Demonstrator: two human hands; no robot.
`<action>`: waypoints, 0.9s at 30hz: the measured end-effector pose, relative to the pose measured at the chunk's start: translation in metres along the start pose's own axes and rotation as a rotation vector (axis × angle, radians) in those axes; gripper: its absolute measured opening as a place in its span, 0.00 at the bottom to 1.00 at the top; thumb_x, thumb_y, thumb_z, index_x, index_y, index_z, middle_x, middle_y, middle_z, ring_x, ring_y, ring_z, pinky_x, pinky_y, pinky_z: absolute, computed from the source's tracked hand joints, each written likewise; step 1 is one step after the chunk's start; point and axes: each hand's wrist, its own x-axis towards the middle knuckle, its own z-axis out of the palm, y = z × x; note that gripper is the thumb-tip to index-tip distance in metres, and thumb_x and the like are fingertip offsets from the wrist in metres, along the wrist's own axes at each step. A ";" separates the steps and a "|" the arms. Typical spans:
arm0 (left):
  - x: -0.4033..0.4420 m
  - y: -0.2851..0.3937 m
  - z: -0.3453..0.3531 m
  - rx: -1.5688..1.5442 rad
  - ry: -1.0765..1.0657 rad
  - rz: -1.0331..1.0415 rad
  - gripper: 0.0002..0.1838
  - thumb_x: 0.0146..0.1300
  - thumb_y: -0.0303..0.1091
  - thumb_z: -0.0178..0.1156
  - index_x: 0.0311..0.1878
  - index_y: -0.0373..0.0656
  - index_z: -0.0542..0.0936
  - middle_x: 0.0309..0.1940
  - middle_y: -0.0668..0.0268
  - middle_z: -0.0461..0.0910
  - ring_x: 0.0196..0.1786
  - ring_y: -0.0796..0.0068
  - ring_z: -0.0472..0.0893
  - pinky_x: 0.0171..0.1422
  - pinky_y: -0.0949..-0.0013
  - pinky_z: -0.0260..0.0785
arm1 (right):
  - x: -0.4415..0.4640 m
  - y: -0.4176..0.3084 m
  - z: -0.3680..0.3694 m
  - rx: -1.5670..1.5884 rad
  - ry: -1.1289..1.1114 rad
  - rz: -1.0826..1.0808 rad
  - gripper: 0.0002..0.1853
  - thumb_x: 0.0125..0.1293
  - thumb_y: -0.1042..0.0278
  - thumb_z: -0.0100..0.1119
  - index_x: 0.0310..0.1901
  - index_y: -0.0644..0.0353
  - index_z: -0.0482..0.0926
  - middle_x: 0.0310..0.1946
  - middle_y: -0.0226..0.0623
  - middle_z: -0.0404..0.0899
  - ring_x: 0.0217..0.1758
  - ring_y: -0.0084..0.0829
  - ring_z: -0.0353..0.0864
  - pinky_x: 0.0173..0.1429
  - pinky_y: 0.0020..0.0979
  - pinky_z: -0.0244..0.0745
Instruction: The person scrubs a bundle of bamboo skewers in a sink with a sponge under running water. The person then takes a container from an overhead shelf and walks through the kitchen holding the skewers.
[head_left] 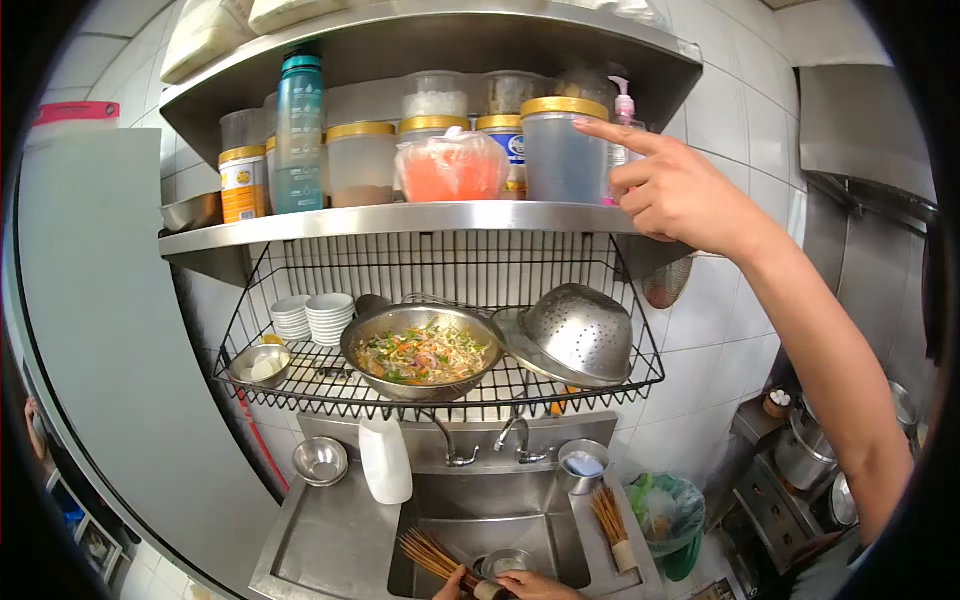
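Gripping one stick brush [428, 552] over the front of the sink [562, 545], the left hand [453, 585] is wrapped around its bundle and cut off below; a round metal item [508, 560] inside is half hidden, and I cannot tell if the cropped right hand [537, 588], also at the sink's front, clasps anything. Counted rightward: one steel bowl [320, 462] left of the sink, one white jug [386, 462] at its left rear corner, one second brush [612, 522] right of it, one co-worker's hand [690, 190] above and rightward, finger outstretched.
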 end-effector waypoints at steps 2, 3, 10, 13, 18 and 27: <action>-0.001 0.003 -0.003 -0.002 -0.018 -0.007 0.15 0.67 0.55 0.66 0.46 0.57 0.81 0.29 0.76 0.78 0.30 0.77 0.75 0.32 0.73 0.70 | 0.044 0.015 -0.003 -0.195 0.037 -0.006 0.18 0.76 0.67 0.54 0.64 0.59 0.73 0.46 0.31 0.75 0.50 0.27 0.73 0.54 0.30 0.69; -0.001 0.004 -0.004 -0.001 -0.030 -0.014 0.15 0.67 0.55 0.66 0.47 0.56 0.81 0.29 0.76 0.78 0.30 0.77 0.75 0.32 0.73 0.71 | 0.059 0.021 0.005 -0.252 0.026 -0.001 0.18 0.76 0.67 0.54 0.64 0.59 0.74 0.47 0.31 0.75 0.51 0.28 0.73 0.55 0.30 0.69; -0.001 0.013 -0.010 0.031 -0.120 -0.051 0.15 0.69 0.52 0.65 0.50 0.54 0.82 0.30 0.75 0.80 0.32 0.75 0.77 0.35 0.72 0.73 | 0.080 0.033 0.037 -0.455 0.043 -0.002 0.15 0.76 0.68 0.50 0.60 0.58 0.76 0.53 0.33 0.77 0.59 0.33 0.73 0.62 0.32 0.69; -0.002 0.017 -0.011 0.061 -0.164 -0.076 0.15 0.70 0.51 0.65 0.51 0.53 0.82 0.30 0.75 0.81 0.32 0.75 0.78 0.36 0.72 0.74 | 0.069 0.037 0.019 -0.511 0.077 -0.023 0.14 0.76 0.69 0.48 0.58 0.58 0.77 0.56 0.34 0.77 0.62 0.35 0.73 0.65 0.33 0.69; -0.020 0.024 -0.012 0.243 -0.306 -0.108 0.16 0.71 0.50 0.64 0.53 0.52 0.82 0.31 0.74 0.83 0.33 0.74 0.80 0.39 0.71 0.75 | 0.037 0.035 -0.022 -0.592 0.082 -0.014 0.14 0.75 0.70 0.45 0.56 0.58 0.79 0.60 0.35 0.78 0.67 0.38 0.73 0.70 0.34 0.68; -0.109 0.158 0.028 1.554 -0.474 0.439 0.23 0.70 0.51 0.65 0.60 0.47 0.82 0.55 0.57 0.83 0.57 0.65 0.80 0.58 0.59 0.75 | -0.014 0.095 0.012 -0.517 0.123 -0.142 0.21 0.78 0.70 0.40 0.69 0.57 0.71 0.73 0.36 0.70 0.79 0.36 0.63 0.79 0.34 0.63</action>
